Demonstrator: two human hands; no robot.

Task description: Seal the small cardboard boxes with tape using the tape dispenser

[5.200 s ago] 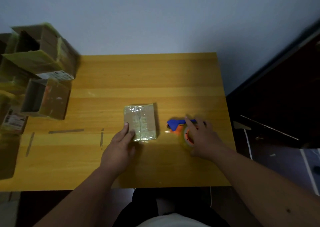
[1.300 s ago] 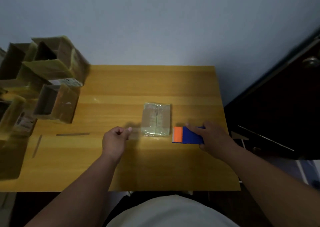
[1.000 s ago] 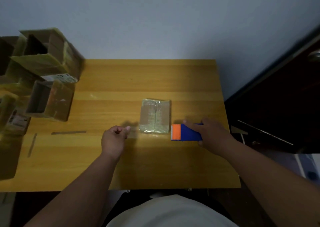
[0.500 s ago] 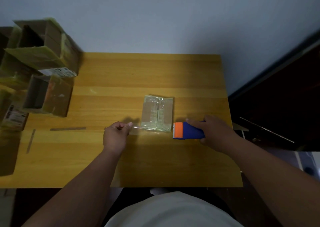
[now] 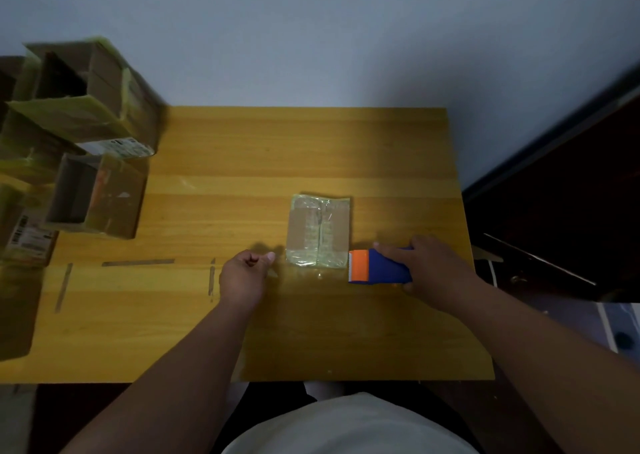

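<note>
The left hand (image 5: 242, 275) is curled, thumb and forefinger pinching the end of a clear tape strip (image 5: 313, 269) that is hard to make out. The right hand (image 5: 433, 266) grips the blue and orange tape dispenser (image 5: 375, 266), forefinger laid along its top. The strip stretches between them, just in front of the small box (image 5: 320, 234) at mid-surface (image 5: 311, 149). Open boxes (image 5: 86, 124) pile at the far left corner, partly cut off.
</note>
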